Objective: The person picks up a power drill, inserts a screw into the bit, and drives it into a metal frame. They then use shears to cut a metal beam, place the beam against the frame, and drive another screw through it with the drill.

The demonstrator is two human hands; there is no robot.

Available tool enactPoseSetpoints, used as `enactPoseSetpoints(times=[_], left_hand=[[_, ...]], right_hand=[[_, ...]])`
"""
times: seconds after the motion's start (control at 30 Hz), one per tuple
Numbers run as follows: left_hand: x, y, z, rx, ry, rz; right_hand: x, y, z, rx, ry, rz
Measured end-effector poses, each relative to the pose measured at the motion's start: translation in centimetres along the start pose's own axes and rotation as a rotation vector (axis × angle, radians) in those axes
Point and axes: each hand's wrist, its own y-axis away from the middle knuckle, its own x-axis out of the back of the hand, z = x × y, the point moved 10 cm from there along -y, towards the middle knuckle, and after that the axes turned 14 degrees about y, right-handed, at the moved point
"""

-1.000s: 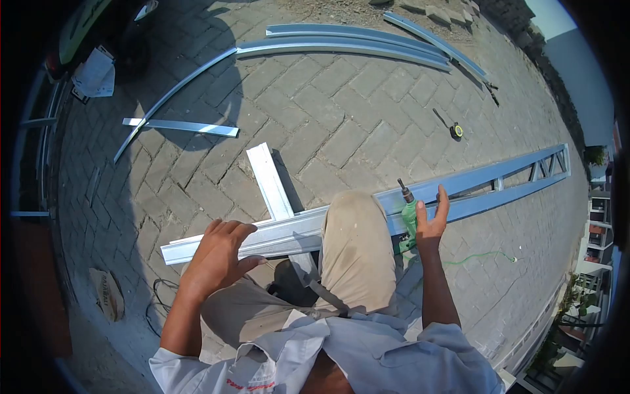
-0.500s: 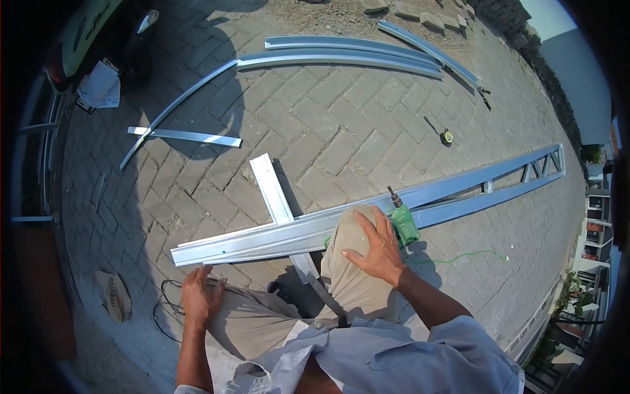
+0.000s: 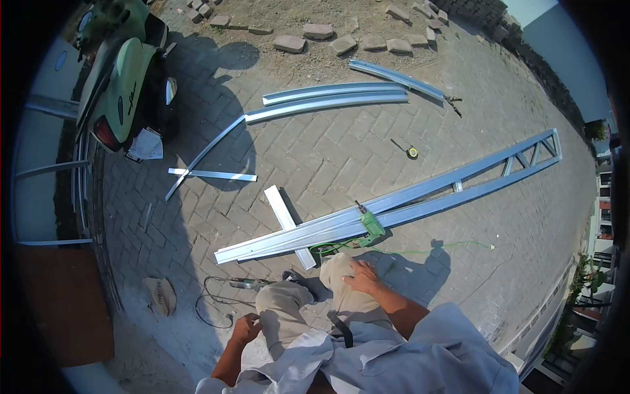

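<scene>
My left hand (image 3: 247,328) is curled at the side of my left knee, touching the trouser cloth; what its fingers hold, if anything, is hidden. Resting on my right knee, my right hand (image 3: 362,277) has its fingers apart and holds nothing. A green drill (image 3: 372,226) lies on the long metal truss (image 3: 420,200), bit pointing up and away. A short metal channel (image 3: 282,209) crosses beneath the truss near its left end. Near my left foot lies a corded power tool (image 3: 248,284).
Curved metal channels (image 3: 328,105) lie farther off on the paving, near a tape measure (image 3: 412,153). Two thin strips (image 3: 223,175) cross at the left. A motor scooter (image 3: 125,92) stands at the upper left. A green cord (image 3: 453,246) runs right. Loose bricks (image 3: 318,31) line the back.
The view has risen and shifted, showing more scooter, bricks and the corded tool. My knees have drawn back from the truss. My left hand has curled; my right stays on the knee.
</scene>
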Motion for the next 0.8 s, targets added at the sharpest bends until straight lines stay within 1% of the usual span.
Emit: enactPoseSetpoints(times=[0.03, 0.07, 0.1, 0.13, 0.17, 0.23, 0.27, 0.3, 0.33, 0.37, 0.43, 0.47, 0.5, 0.57, 0.6, 0.63, 0.67, 0.73, 0.8], left_hand=[[0.1, 2.5, -0.1, -0.033, 0.077, 0.041], [0.1, 5.0, -1.3, 0.019, 0.141, 0.021], [0.6, 7.1, -0.3, 0.065, 0.206, 0.004], [1.1, 9.7, 2.1, 0.203, 0.316, -0.042], [1.7, 12.0, 4.9, 0.331, 0.430, -0.082], [2.7, 14.1, 9.5, 0.352, 0.492, -0.139], [3.4, 14.4, 12.6, 0.354, 0.505, -0.167], [3.7, 14.6, 15.4, 0.360, 0.520, -0.195], [4.4, 14.3, 18.4, 0.330, 0.483, -0.182], [5.2, 13.7, 21.0, 0.295, 0.446, -0.166], [7.4, 11.6, 25.3, 0.146, 0.371, -0.083], [8.0, 10.4, 27.2, 0.066, 0.328, -0.050], [8.9, 9.1, 28.1, 0.009, 0.352, 0.018], [10.4, 7.3, 29.2, -0.093, 0.410, 0.147], [10.9, 7.1, 30.1, -0.097, 0.443, 0.191], [11.0, 6.1, 29.5, -0.086, 0.474, 0.206], [11.1, 4.8, 27.7, -0.070, 0.506, 0.222], [10.7, 3.3, 25.7, 0.003, 0.525, 0.239], [10.1, 1.4, 23.5, 0.025, 0.468, 0.233]], right_hand=[[-0.5, 1.0, 1.6, -0.025, -0.100, -0.069], [-1.3, 2.4, 3.2, -0.052, -0.196, -0.144], [-0.8, 3.9, 4.5, -0.045, -0.190, -0.114], [0.5, 5.0, 5.9, -0.038, -0.183, -0.067], [2.0, 6.1, 7.8, -0.048, -0.270, -0.007], [4.9, 9.4, 11.7, -0.103, -0.410, 0.082], [7.5, 11.0, 13.4, -0.145, -0.464, 0.127], [8.6, 12.3, 15.9, -0.200, -0.476, 0.174], [9.6, 13.4, 18.6, -0.250, -0.486, 0.220], [10.3, 13.9, 21.3, -0.255, -0.466, 0.308], [8.1, 13.6, 28.3, -0.283, -0.426, 0.498], [6.2, 13.5, 31.8, -0.359, -0.491, 0.500], [4.6, 13.2, 34.8, -0.436, -0.560, 0.504], [4.7, 15.3, 36.1, -0.564, -0.739, 0.463], [6.1, 17.7, 34.6, -0.612, -0.847, 0.420], [7.7, 19.3, 33.3, -0.654, -0.955, 0.376], [7.6, 18.4, 33.8, -0.611, -0.913, 0.409], [4.6, 15.5, 35.4, -0.524, -0.823, 0.455], [4.6, 15.7, 33.1, -0.541, -0.911, 0.377]])
